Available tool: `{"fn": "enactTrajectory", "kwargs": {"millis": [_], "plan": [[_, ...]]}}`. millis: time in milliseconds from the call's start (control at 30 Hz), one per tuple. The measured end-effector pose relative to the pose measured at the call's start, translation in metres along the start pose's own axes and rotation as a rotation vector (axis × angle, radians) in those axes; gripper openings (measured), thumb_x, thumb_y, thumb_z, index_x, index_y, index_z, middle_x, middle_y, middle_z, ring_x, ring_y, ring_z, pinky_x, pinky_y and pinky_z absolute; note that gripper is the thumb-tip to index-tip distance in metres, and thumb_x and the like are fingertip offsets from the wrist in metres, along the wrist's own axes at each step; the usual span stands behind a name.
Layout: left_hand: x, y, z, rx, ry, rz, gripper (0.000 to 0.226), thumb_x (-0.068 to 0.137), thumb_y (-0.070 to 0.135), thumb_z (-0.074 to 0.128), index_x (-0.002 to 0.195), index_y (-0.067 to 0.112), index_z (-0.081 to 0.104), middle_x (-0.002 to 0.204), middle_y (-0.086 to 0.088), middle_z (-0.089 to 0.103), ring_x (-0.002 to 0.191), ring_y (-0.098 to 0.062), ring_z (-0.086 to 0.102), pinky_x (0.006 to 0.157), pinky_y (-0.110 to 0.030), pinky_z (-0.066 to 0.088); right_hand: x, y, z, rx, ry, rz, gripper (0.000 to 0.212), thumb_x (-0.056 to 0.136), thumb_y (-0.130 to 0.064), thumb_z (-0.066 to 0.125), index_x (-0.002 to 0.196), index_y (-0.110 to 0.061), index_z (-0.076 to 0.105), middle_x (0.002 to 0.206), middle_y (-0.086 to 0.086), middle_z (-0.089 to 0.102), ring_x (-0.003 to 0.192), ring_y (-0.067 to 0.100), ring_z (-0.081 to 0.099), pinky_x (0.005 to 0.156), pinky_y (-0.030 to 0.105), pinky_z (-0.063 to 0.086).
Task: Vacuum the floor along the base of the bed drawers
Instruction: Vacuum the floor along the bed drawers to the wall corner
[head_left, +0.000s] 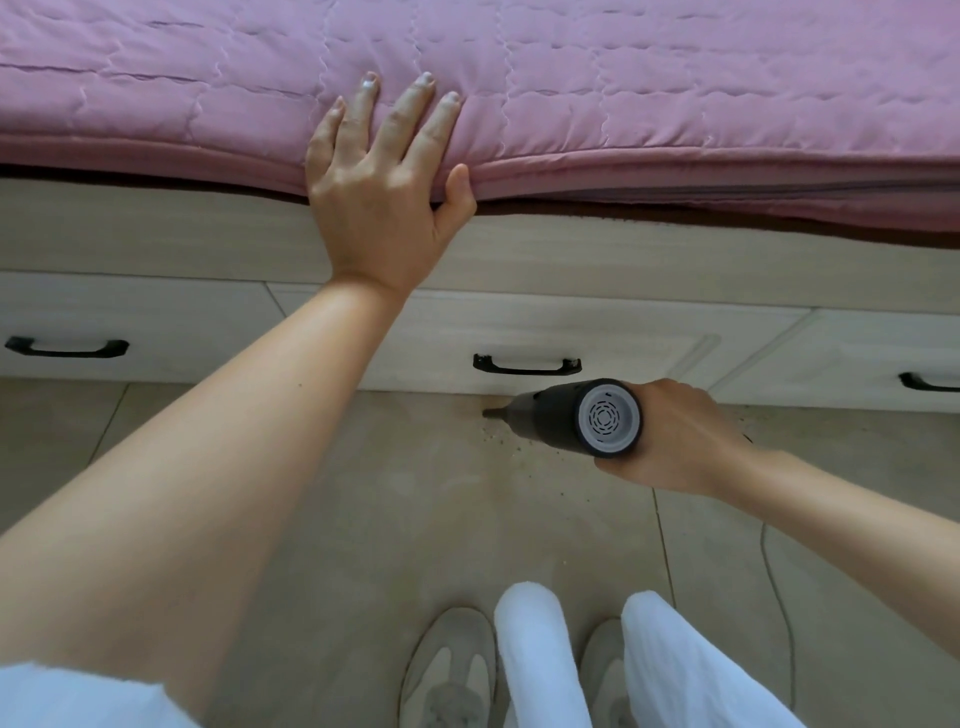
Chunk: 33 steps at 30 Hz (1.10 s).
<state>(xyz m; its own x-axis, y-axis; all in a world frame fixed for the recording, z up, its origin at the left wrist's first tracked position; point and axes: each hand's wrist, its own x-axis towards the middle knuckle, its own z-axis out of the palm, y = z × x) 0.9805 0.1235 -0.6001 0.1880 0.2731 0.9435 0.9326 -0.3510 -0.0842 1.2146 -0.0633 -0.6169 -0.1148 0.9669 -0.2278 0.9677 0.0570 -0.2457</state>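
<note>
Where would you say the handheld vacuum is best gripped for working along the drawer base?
Probably round the rear of the handheld vacuum, from its right, where the right hand holds it. The dark barrel narrows to a nozzle aimed left at the floor.

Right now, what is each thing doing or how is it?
left hand: open, resting flat on the pink quilt
right hand: gripping the handheld vacuum
handheld vacuum: nozzle down at the floor by the drawer base
middle drawer: closed
crumbs: scattered on the floor tiles

Pink quilted mattress (623, 93) on pale wood bed frame (156, 234); beige tiled flr w/ daylight.
</note>
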Motion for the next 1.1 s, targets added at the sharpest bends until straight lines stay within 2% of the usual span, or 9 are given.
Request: {"fn": "enactTrajectory", "kwargs": {"millis": [167, 367, 500, 667, 900, 1000, 1100], "plan": [[0.0003, -0.0010, 0.0007, 0.006, 0.006, 0.005, 0.038, 0.094, 0.039, 0.050, 0.125, 0.029, 0.070, 0.129, 0.007, 0.067, 0.119, -0.029, 0.063, 0.101, -0.045, 0.047, 0.0006, 0.0002, 0.0021, 0.024, -0.005, -0.010, 0.046, 0.071, -0.041, 0.068, 0.114, -0.036, 0.055, 0.091, -0.007, 0.067, 0.083, 0.025, 0.063, 0.066, 0.028, 0.045], [0.0004, -0.0009, 0.0008, 0.006, 0.005, 0.012, 0.039, 0.095, 0.040, 0.048, 0.126, 0.030, 0.069, 0.129, 0.008, 0.067, 0.120, -0.028, 0.063, 0.102, -0.044, 0.046, 0.0027, 0.0016, -0.0018, 0.015, 0.001, -0.011, 0.030, 0.069, -0.035, 0.069, 0.091, -0.037, 0.049, 0.065, -0.013, 0.051, 0.069, 0.021, 0.057, 0.059, 0.027, 0.044], [-0.0004, -0.0003, 0.0017, -0.003, 0.014, 0.024, 0.041, 0.098, 0.042, 0.042, 0.127, 0.030, 0.069, 0.130, 0.008, 0.067, 0.121, -0.028, 0.063, 0.102, -0.043, 0.045, 0.0050, -0.0002, -0.0006, 0.034, -0.001, -0.017, 0.039, 0.070, -0.039, 0.068, 0.106, -0.036, 0.054, 0.077, -0.010, 0.059, 0.075, 0.022, 0.061, 0.064, 0.031, 0.051], [-0.0004, -0.0019, 0.0030, -0.007, 0.015, 0.020, 0.046, 0.101, 0.045, 0.034, 0.128, 0.030, 0.068, 0.130, 0.008, 0.066, 0.121, -0.028, 0.062, 0.102, -0.044, 0.045, 0.0020, -0.0013, -0.0025, 0.021, -0.024, -0.026, 0.037, 0.069, -0.039, 0.069, 0.104, -0.038, 0.054, 0.076, -0.011, 0.056, 0.073, 0.021, 0.060, 0.062, 0.028, 0.047], [-0.0015, -0.0012, 0.0032, -0.006, 0.002, 0.012, 0.045, 0.100, 0.044, 0.036, 0.128, 0.029, 0.068, 0.131, 0.008, 0.066, 0.122, -0.028, 0.062, 0.101, -0.045, 0.046, -0.0034, -0.0020, -0.0036, -0.014, -0.029, -0.031, 0.033, 0.069, -0.039, 0.068, 0.097, -0.038, 0.052, 0.074, -0.010, 0.059, 0.071, 0.020, 0.060, 0.059, 0.027, 0.046], [-0.0016, -0.0016, 0.0032, -0.010, -0.016, 0.002, 0.041, 0.099, 0.042, 0.043, 0.128, 0.029, 0.068, 0.132, 0.008, 0.066, 0.122, -0.028, 0.061, 0.102, -0.046, 0.045, -0.0004, -0.0054, -0.0027, 0.002, -0.020, -0.016, 0.036, 0.070, -0.039, 0.068, 0.103, -0.038, 0.053, 0.077, -0.009, 0.061, 0.072, 0.021, 0.060, 0.059, 0.027, 0.045], [-0.0015, -0.0012, 0.0022, -0.012, -0.026, 0.001, 0.039, 0.097, 0.041, 0.047, 0.127, 0.029, 0.068, 0.131, 0.008, 0.066, 0.122, -0.029, 0.061, 0.102, -0.046, 0.045, -0.0003, -0.0064, -0.0004, 0.012, -0.025, -0.033, 0.043, 0.069, -0.041, 0.068, 0.110, -0.036, 0.054, 0.082, -0.008, 0.065, 0.074, 0.021, 0.062, 0.064, 0.031, 0.051]]}}
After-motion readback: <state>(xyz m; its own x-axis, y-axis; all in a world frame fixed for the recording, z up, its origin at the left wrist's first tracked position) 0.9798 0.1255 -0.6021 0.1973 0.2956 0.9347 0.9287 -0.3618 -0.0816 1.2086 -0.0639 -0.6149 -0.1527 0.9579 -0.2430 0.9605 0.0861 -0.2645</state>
